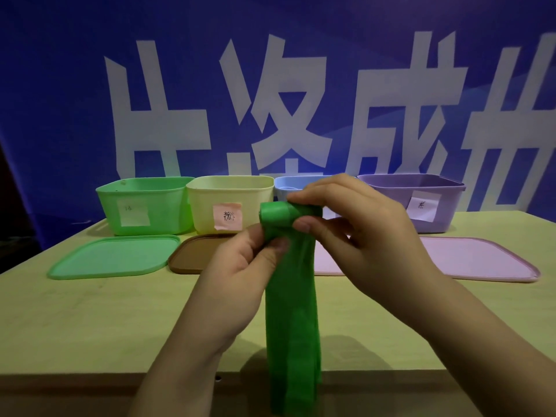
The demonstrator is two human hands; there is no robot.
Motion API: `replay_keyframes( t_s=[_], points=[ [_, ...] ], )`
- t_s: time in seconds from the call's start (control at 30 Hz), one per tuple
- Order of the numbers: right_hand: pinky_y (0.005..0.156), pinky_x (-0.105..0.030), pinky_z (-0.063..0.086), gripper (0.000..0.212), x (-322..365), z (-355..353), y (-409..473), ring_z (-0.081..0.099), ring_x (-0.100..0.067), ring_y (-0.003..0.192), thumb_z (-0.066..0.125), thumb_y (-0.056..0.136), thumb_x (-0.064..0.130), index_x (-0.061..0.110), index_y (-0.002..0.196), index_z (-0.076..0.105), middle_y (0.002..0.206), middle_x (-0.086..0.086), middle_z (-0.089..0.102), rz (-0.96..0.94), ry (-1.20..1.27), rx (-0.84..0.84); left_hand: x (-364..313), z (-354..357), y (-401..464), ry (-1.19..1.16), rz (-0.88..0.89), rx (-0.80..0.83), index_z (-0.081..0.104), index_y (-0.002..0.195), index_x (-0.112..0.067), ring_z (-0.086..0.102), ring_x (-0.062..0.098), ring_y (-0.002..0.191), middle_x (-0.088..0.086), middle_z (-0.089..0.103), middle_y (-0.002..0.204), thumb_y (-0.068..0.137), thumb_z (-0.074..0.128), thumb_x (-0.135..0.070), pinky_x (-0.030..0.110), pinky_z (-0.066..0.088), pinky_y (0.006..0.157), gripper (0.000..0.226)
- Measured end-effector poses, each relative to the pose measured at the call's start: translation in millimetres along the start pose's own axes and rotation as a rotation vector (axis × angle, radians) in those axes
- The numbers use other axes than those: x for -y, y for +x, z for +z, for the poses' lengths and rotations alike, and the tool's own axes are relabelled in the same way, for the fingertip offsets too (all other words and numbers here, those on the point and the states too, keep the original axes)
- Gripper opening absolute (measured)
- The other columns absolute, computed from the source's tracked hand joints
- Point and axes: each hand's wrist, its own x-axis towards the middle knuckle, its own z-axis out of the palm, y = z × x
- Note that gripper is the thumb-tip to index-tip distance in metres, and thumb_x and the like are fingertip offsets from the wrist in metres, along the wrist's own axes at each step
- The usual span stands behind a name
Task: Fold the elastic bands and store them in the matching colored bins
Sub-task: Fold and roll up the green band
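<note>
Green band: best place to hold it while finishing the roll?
Hold the rolled end of the green band from its two sides: it is compact, while the tail hangs limp. The right hand pinches it there already; the left hand grips just below.

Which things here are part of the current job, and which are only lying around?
In use:
green elastic band
left hand
right hand
green bin

Idle:
yellow bin
blue bin
purple bin
green lid
brown lid
pink lid

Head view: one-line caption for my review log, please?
Both hands, left hand and right hand, roll a green elastic band above the table, facing the open green plastic bin.
</note>
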Motion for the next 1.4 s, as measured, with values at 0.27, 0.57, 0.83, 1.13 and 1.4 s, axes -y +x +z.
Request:
replay_keyframes(
  t_s=[0.27, 0.57, 0.83, 1.13, 1.4],
  points=[
    [0.079, -0.018, 0.050, 0.029, -1, 0, 1, 0.056, -0.004, 0.094, 0.052, 0.088, 0.027, 0.012, 0.109, 0.064, 0.099, 0.010, 0.057, 0.049, 0.064, -0.026, -2, 4, 0, 0.048, 0.016, -0.005, 0.070, 0.092, -0.036, 0.068, 0.011, 0.096, -0.009, 0.074, 0.094, 0.077, 0.050, -0.033, 0.039, 0.050, 0.091, 0.025],
    [0.077, -0.018, 0.049, 0.030, 0, 3, 1, 0.051, 0.000, 0.091, 0.049, 0.088, 0.029, 0.012, 0.109, 0.063, 0.098, 0.012, 0.054, 0.061, 0.040, -0.060, -2, 7, 1, 0.082, 0.032, -0.071, 0.068, 0.089, -0.034, 0.068, 0.005, 0.085, -0.012, 0.073, 0.087, 0.092, 0.051, -0.014, 0.020, 0.052, 0.071, 0.027],
    [0.077, -0.017, 0.049, 0.031, -8, -13, 2, 0.056, -0.005, 0.088, 0.050, 0.087, 0.032, 0.013, 0.106, 0.064, 0.094, 0.015, 0.056, 0.028, 0.002, 0.031, -10, -1, -3, -0.074, 0.013, 0.023, 0.069, 0.083, -0.017, 0.070, 0.010, 0.072, 0.000, 0.075, 0.077, 0.071, 0.057, -0.019, 0.018, 0.053, 0.060, 0.017],
    [0.076, -0.019, 0.046, 0.021, -5, 2, -10, 0.054, -0.009, 0.088, 0.053, 0.088, 0.019, 0.006, 0.101, 0.065, 0.097, -0.005, 0.061, -0.057, -0.115, 0.004, -5, -2, -5, -0.071, 0.001, 0.045, 0.071, 0.080, -0.013, 0.071, 0.013, 0.074, 0.002, 0.075, 0.076, 0.070, 0.059, -0.016, 0.021, 0.055, 0.064, 0.016],
    [0.073, -0.025, 0.049, 0.019, 1, 1, -18, 0.055, -0.014, 0.090, 0.052, 0.089, 0.017, 0.006, 0.097, 0.064, 0.100, -0.007, 0.058, -0.096, -0.076, 0.052, -9, 4, -14, -0.026, -0.029, -0.040, 0.075, 0.075, -0.022, 0.072, 0.016, 0.074, 0.002, 0.075, 0.076, 0.056, 0.064, -0.046, 0.029, 0.058, 0.066, 0.032]
  ],
)
